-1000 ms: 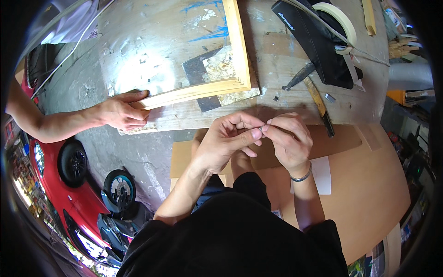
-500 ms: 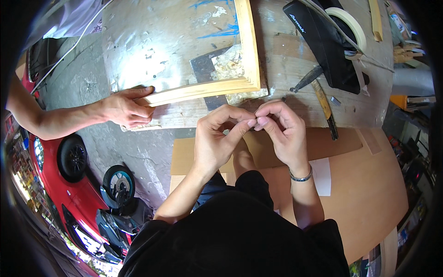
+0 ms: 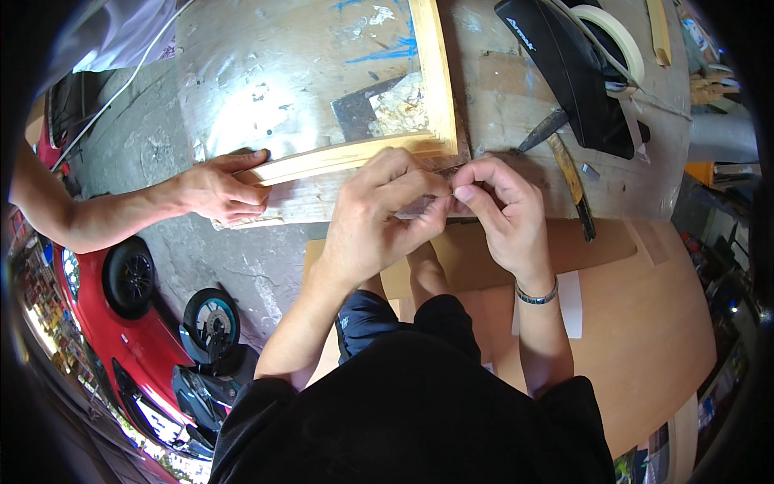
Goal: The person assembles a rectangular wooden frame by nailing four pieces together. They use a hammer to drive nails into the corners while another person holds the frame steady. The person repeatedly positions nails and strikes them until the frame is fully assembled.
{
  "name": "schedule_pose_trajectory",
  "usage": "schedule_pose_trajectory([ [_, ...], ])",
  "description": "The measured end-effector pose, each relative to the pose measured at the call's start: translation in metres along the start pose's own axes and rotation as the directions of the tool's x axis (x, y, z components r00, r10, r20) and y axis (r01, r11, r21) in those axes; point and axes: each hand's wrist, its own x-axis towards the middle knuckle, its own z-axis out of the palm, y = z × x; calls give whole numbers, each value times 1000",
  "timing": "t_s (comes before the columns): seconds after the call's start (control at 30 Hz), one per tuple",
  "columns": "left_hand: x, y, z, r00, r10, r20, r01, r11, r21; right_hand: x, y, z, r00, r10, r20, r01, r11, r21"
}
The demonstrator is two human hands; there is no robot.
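Note:
Both hands meet in front of me near the table's front edge, just off the corner of a pale wooden frame (image 3: 347,159). My left hand (image 3: 375,218) is closed in a pinch, and so is my right hand (image 3: 508,222), which wears a bracelet. Something thin and tiny seems to sit between the fingertips, too small to name. A co-worker's hand (image 3: 230,189) grips the frame's left end. Right of my hands lies a hammer (image 3: 571,179) with a worn wooden handle, beside a small grey metal piece (image 3: 590,172).
On the worn wooden table (image 3: 492,105) lie a black case (image 3: 556,73), a roll of masking tape (image 3: 625,40) and a wood strip (image 3: 659,32). Brown sheets (image 3: 629,323) lie below the table edge at right. A red car (image 3: 133,323) and a motorbike (image 3: 211,319) stand at left.
My left hand has turned over slightly, its back now more toward me. The right hand has shifted a little to the right. The co-worker's hand stays on the frame.

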Motion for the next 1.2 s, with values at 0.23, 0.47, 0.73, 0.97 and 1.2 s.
schedule_pose_trajectory([
  [0.23, 32, -20, -1, 990, 85, -114, -53, 964, 262, -11, 15, -24, 881, -289, -375, 121, 903, -412],
  [0.47, 39, -12, -5, 1000, -1, -3, 1, 958, 288, -42, 30, -75, 758, -513, -402, -103, 514, -851],
  [0.73, 42, -11, -9, 999, 22, 43, -34, 950, 310, -49, 39, -83, 806, -444, -392, -216, 397, -892],
  [0.97, 43, -10, -8, 998, 35, 56, -52, 937, 344, -47, 39, -82, 806, -434, -402, -214, 419, -882],
  [1.2, 43, -10, -8, 997, 50, 54, -66, 927, 369, -48, 44, -85, 800, -435, -414, -251, 384, -889],
])
